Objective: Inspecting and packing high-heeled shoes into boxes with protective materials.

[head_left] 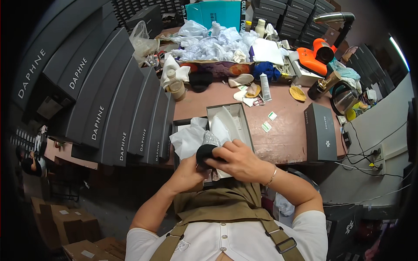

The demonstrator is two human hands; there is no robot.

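Silver shoe (211,139) is held by left hand (186,175) and right hand (240,161).

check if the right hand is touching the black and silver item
Touching. The head view shows the right hand with fingers curled onto the black and silver item.

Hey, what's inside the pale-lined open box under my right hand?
White, paper-like material shows inside the open box. Your right hand covers much of its near end, so anything lying beneath there can't be seen.
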